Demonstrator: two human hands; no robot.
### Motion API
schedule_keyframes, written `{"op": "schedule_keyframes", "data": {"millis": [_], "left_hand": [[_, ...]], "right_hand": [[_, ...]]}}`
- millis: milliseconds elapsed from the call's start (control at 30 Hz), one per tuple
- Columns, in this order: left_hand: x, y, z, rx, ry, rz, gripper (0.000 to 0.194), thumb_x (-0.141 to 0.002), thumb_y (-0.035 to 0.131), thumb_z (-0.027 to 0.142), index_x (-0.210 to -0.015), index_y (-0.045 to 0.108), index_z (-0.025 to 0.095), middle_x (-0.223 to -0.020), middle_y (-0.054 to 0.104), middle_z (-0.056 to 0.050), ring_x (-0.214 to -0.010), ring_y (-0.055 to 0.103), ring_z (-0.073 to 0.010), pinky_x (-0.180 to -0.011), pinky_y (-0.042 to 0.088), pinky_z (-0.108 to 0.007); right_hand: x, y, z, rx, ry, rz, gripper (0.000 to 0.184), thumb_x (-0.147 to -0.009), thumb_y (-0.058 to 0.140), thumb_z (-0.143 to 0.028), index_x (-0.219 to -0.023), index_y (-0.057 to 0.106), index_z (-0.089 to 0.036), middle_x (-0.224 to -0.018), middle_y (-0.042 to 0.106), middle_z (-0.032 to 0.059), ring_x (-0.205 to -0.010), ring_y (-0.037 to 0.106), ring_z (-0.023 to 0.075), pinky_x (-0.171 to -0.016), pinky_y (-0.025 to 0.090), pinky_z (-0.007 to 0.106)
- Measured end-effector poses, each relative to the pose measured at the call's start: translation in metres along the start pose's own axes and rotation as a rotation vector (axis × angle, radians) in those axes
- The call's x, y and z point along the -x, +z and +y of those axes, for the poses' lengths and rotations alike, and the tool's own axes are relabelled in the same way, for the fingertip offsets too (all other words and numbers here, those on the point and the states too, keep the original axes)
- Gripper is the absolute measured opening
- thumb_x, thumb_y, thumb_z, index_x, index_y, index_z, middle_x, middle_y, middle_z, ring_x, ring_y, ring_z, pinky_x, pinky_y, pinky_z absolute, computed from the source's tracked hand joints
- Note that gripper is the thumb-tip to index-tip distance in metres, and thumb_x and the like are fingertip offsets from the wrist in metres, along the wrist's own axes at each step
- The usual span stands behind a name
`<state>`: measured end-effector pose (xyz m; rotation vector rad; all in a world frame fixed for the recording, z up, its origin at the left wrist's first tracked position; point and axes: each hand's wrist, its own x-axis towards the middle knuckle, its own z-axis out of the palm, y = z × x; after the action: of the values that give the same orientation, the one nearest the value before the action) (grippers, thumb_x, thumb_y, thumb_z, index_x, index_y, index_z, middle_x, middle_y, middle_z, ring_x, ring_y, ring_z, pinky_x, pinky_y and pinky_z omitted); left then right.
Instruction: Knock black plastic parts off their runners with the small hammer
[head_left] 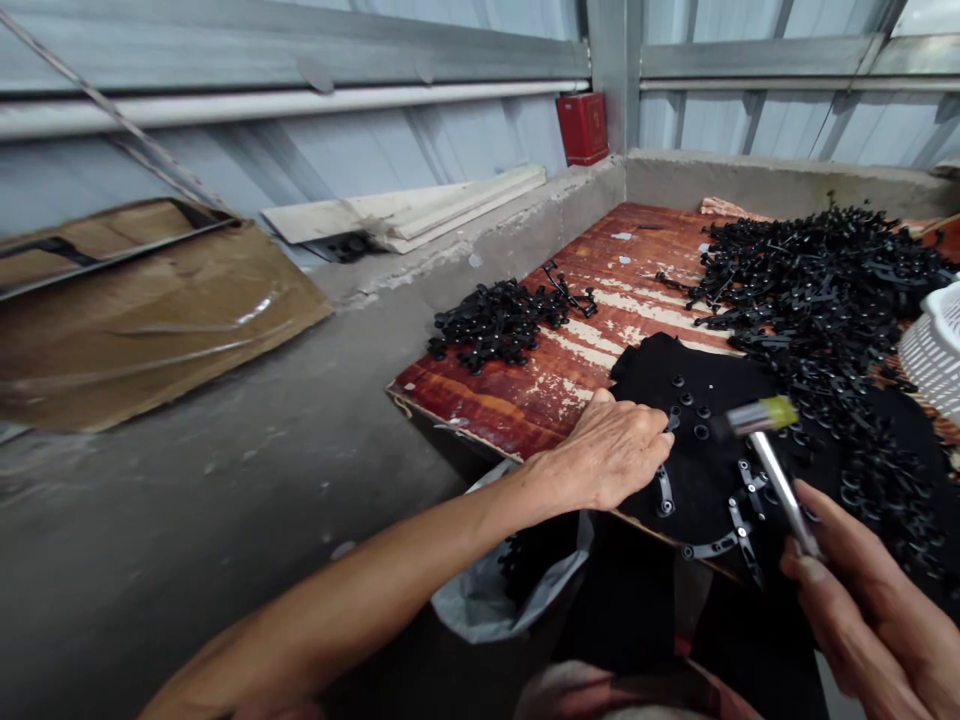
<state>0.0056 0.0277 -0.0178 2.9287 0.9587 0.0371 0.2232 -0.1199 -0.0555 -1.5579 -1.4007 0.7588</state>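
Observation:
My right hand point(862, 590) grips the metal handle of a small hammer point(784, 485). The hammer's head, blurred, has a yellow face on one end and a dark one on the other; it is raised over the black cloth point(712, 375). My left hand point(619, 455) rests at the cloth's near left edge, fingers pinched on a small black linkage piece point(673, 418), mostly hidden by the fingertips. Below that hand lies a curved black link point(664, 492). Small round black caps point(702, 412) sit between the hands. A jointed black linkage point(739, 520) lies at the table's front edge.
A large heap of black linkages point(810, 280) covers the right back of the worn red table point(510, 410). A smaller pile point(495, 320) sits left. At right stands a white basket point(937, 345). An open white bag point(480, 605) hangs below the edge. Cardboard point(150, 330) leans left.

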Motion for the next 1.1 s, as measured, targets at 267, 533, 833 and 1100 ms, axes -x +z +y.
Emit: {"op": "schedule_keyframes", "data": {"millis": [267,533,833,1100], "left_hand": [[-0.001,0.005,0.000,0.010,-0.010,0.037,0.037,-0.097,0.029,0.025,-0.071,0.053,0.016,-0.070,0.061,-0.004,-0.065,0.056,-0.0177,-0.060,0.024,-0.033],[0.001,0.002,0.000,0.022,0.011,0.041,0.035,-0.096,0.031,0.023,-0.069,0.053,0.016,-0.071,0.061,-0.004,-0.063,0.055,-0.0166,-0.059,0.021,-0.034],[0.000,0.006,-0.001,-0.016,0.023,0.067,0.035,-0.095,0.030,0.023,-0.070,0.053,0.016,-0.068,0.059,-0.003,-0.058,0.049,-0.0148,-0.058,0.017,-0.035],[0.001,0.008,-0.003,-0.029,0.055,0.094,0.035,-0.096,0.030,0.023,-0.069,0.053,0.016,-0.068,0.059,-0.003,-0.056,0.049,-0.0151,-0.058,0.017,-0.034]], "right_hand": [[-0.040,0.005,-0.025,0.408,-0.545,-0.085,0.057,-0.096,0.040,-0.012,-0.150,0.029,-0.029,-0.126,0.054,0.0128,-0.107,0.060,0.0250,-0.080,0.055,0.033],[-0.040,0.002,-0.026,0.438,-0.568,-0.080,0.058,-0.096,0.039,-0.012,-0.151,0.028,-0.028,-0.111,0.057,0.0113,-0.091,0.064,0.0222,-0.065,0.055,0.026],[-0.043,0.002,-0.018,0.487,-0.531,-0.082,0.062,-0.095,0.038,-0.011,-0.152,0.026,-0.031,-0.108,0.059,0.0098,-0.078,0.066,0.0213,-0.060,0.054,0.027],[-0.041,0.001,-0.015,0.506,-0.534,-0.094,0.062,-0.095,0.037,-0.011,-0.152,0.023,-0.031,-0.113,0.056,0.0110,-0.086,0.065,0.0232,-0.066,0.055,0.031]]}}
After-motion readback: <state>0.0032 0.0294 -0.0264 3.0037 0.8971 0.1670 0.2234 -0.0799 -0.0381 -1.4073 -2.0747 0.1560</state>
